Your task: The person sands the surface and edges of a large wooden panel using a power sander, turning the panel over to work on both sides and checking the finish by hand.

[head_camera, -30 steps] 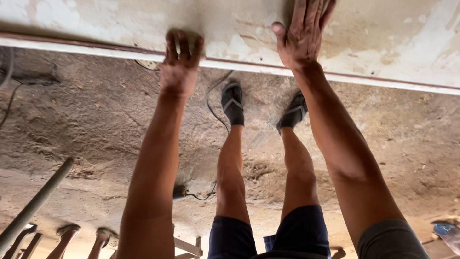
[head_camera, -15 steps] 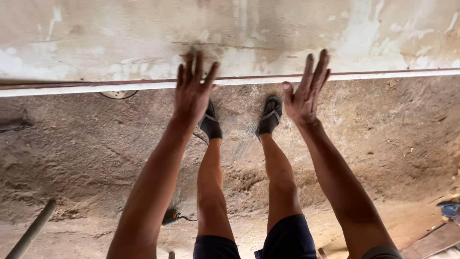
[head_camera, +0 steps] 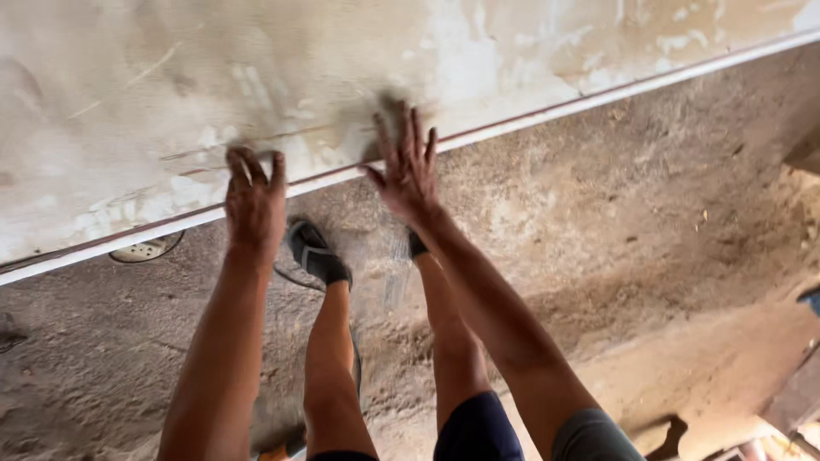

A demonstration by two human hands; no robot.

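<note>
Your left hand (head_camera: 254, 203) has its fingers (head_camera: 243, 164) curled and close together, the tips pressing down onto the pale, plaster-stained board (head_camera: 256, 77) just above its near edge. It grips nothing; the fingertips hook onto the flat surface. Your right hand (head_camera: 408, 171) lies flatter, its fingers (head_camera: 401, 128) spread apart and reaching up over the same board, the palm near the edge and the thumb pointing out toward your left hand. A slight blur softens the fingertips, so you cannot tell how firmly they bear on the surface.

The board runs across the upper part of the view, slanting up toward your right, and its white edge strip (head_camera: 547, 109) passes under both hands. Both forearms stretch out nearly parallel from the bottom of the view.

Below the board edge, between your arms, your legs stand on the dusty dirt floor (head_camera: 649, 256), with a dark shoe (head_camera: 318, 254) on the left foot; the other foot is mostly hidden behind your right wrist. A round pale disc (head_camera: 141, 250) lies on the floor, partly under the board edge, to the left of your left arm.
</note>
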